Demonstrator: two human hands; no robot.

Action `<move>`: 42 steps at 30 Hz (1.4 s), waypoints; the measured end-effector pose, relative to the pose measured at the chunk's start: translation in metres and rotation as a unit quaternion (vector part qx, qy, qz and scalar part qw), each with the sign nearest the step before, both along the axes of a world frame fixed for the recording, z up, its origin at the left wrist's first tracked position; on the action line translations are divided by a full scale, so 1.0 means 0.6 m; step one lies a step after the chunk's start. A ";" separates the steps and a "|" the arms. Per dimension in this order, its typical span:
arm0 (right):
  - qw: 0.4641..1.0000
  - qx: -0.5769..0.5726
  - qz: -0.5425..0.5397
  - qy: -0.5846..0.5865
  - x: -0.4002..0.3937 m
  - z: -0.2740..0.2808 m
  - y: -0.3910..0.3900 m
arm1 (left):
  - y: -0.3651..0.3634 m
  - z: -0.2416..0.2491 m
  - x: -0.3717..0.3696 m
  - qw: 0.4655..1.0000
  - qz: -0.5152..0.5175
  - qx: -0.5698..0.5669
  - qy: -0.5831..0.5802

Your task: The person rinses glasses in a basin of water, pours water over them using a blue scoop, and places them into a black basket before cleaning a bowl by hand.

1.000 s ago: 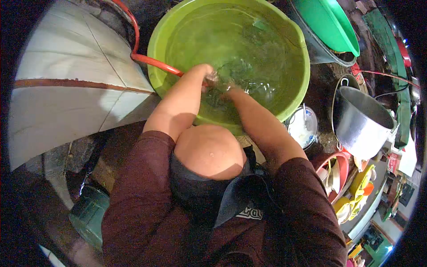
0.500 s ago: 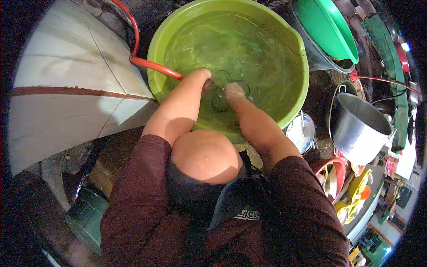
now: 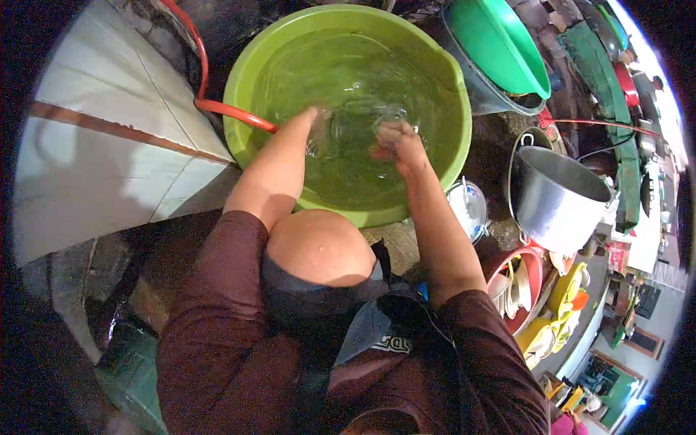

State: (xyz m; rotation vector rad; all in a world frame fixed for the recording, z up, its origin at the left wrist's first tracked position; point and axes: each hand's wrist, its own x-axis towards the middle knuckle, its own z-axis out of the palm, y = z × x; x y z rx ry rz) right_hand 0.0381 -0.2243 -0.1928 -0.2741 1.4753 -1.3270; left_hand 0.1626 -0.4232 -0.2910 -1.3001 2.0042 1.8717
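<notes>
A large green plastic basin (image 3: 239,87) full of water stands in front of me. My left hand (image 3: 316,119) dips into it on the left side, its fingers hidden by the water and the wrist. My right hand (image 3: 403,143) is at the water surface near the middle, wet and bent at the knuckles, its fingers smeared by motion. Between the hands a dark, roughly square shape shows dimly under the rippling water (image 3: 355,134). A red hose (image 3: 239,114) hangs over the basin's left rim, its end close by my left forearm.
A tiled block (image 3: 109,174) borders the left side. To the right are a bright green basin (image 3: 500,43) in a dark tub, a metal pot (image 3: 562,192), a lidded white container (image 3: 466,210), and a red basin (image 3: 533,279) with dishes. My bare knee (image 3: 319,246) is close to the rim.
My right hand has come up out of the water and shifted right, away from my left hand. My left hand stays low in the basin. The whole view has shifted slightly.
</notes>
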 end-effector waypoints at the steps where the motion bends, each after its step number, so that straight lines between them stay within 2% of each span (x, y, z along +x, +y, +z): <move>1: 1.000 0.000 0.000 0.005 -0.002 0.002 0.006 | 0.003 0.002 -0.005 0.999 -0.011 0.024 0.033; 3: 0.980 -0.130 -0.085 -0.124 0.005 0.006 0.009 | 0.013 -0.001 -0.016 0.996 -0.040 0.034 0.067; 4: 0.980 -0.132 -0.081 -0.123 0.013 0.005 0.009 | 0.020 -0.003 -0.022 0.995 -0.059 0.024 0.073; 6: 0.928 -0.247 -0.208 -0.187 0.041 0.027 0.001 | 0.027 -0.022 -0.032 0.992 -0.099 -0.078 0.023; 7: 0.921 -0.267 -0.188 -0.212 0.037 0.020 -0.003 | 0.031 -0.034 -0.035 0.983 -0.117 -0.139 -0.015; 9: 0.916 -0.279 -0.192 -0.216 0.044 0.020 -0.005 | 0.039 -0.060 -0.041 0.956 -0.138 -0.243 -0.087; 12: 0.912 -0.284 -0.184 -0.232 0.033 -0.012 -0.017 | 0.052 -0.086 -0.047 0.929 -0.136 -0.314 -0.140; 14: 0.933 -0.210 -0.213 -0.199 0.031 -0.032 -0.021 | 0.056 -0.094 -0.050 0.922 -0.128 -0.335 -0.146; 15: 0.947 -0.184 -0.201 -0.169 0.026 -0.043 -0.020 | 0.059 -0.097 -0.051 0.921 -0.123 -0.341 -0.146; 22: 0.961 -0.106 -0.203 -0.156 -0.006 -0.073 -0.033 | 0.058 -0.093 -0.069 0.913 -0.107 -0.370 -0.135; 24: 0.967 -0.030 -0.226 -0.116 -0.021 -0.109 -0.041 | 0.060 -0.092 -0.068 0.910 -0.110 -0.375 -0.134; 28: 0.964 -0.006 -0.242 -0.115 -0.026 -0.143 -0.051 | 0.063 -0.097 -0.056 0.905 -0.116 -0.388 -0.131; 31: 0.948 -0.047 -0.287 -0.129 -0.012 -0.117 -0.049 | 0.059 -0.093 -0.047 0.903 -0.136 -0.384 -0.136; 33: 0.952 -0.103 -0.218 -0.188 -0.020 -0.118 -0.048 | 0.057 -0.091 -0.049 0.903 -0.158 -0.375 -0.140; 34: 0.952 -0.105 -0.218 -0.186 -0.023 -0.117 -0.047 | 0.056 -0.089 -0.049 0.903 -0.174 -0.367 -0.144; 36: 0.926 -0.158 -0.221 -0.261 -0.011 -0.071 -0.043 | 0.057 -0.087 -0.055 0.898 -0.215 -0.349 -0.159; 40: 0.903 -0.252 -0.237 -0.254 0.009 -0.019 -0.050 | 0.085 -0.087 -0.070 0.876 -0.295 -0.328 -0.193; 42: 0.876 -0.352 -0.219 -0.247 0.013 0.001 -0.066 | 0.105 -0.093 -0.073 0.868 -0.313 -0.339 -0.185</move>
